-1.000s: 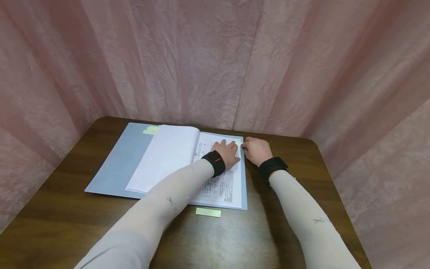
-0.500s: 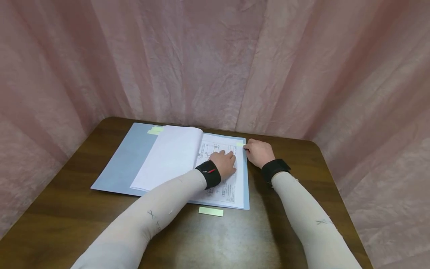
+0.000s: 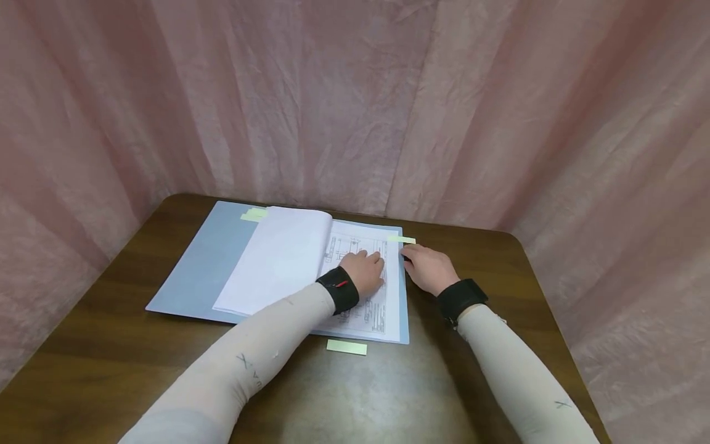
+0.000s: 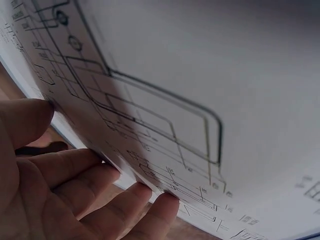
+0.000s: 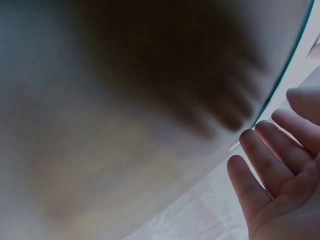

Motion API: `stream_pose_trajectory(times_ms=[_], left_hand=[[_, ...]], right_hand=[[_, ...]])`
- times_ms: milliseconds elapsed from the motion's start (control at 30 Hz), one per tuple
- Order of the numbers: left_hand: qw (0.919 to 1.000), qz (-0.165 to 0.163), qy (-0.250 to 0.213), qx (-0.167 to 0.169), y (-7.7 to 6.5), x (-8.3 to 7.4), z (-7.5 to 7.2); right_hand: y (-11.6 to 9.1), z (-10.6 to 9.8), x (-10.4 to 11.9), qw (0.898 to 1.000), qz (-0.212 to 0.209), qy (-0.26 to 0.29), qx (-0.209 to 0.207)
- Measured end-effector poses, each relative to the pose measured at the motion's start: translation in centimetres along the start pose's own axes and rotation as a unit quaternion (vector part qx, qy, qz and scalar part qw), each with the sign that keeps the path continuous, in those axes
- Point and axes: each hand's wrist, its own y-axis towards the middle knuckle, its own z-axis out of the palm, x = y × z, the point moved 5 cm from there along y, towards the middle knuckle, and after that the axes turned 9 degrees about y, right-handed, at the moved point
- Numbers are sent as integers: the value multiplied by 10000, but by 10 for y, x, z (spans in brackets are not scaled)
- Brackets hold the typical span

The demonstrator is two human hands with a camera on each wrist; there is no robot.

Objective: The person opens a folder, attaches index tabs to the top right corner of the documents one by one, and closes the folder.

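Note:
A light blue folder (image 3: 194, 265) lies spread on the table, with a turned-over stack of white sheets (image 3: 277, 259) on its left part. On the right, a printed page with line drawings (image 3: 392, 296) faces up. My left hand (image 3: 363, 273) rests on that page, fingertips against the paper in the left wrist view. A pale green sticky tab (image 3: 408, 240) sticks out past the page's right edge near its top. Just below the tab, my right hand (image 3: 429, 268) has its fingertips at the folder's right edge. In the right wrist view its fingers (image 5: 267, 162) are loosely extended and hold nothing.
A pale green pad of sticky tabs (image 3: 346, 347) lies on the brown wooden table (image 3: 355, 401) in front of the folder. More green tabs (image 3: 254, 214) show at the top of the turned sheets. A pink curtain (image 3: 333, 105) hangs behind the table.
My right hand has slid slightly toward me, off the green tab, which now shows jutting past the folder's edge. My left hand has shifted a little left and toward me on the page.

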Motion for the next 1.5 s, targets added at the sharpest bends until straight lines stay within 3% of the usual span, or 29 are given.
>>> stream_pose_trajectory(times_ms=[267,533,800,1133,1500], left_hand=[[10000,-29,32,18,0,4,-5],[9994,-76,82,-328,-21,14,-5],[9979,-51,-154,-632,-61,37,-5],[9930,-256,-578,-994,-132,73,9],[9733,-1113,-1723,-1028,-195,119,40]], right_hand=[[-31,-7,19,9996,-280,89,-52],[-66,-9,52,9975,-688,104,-131],[-92,-8,80,9956,-890,293,-55],[-110,-8,100,9937,-1063,350,-108],[-128,-4,103,9936,-1086,157,-272]])
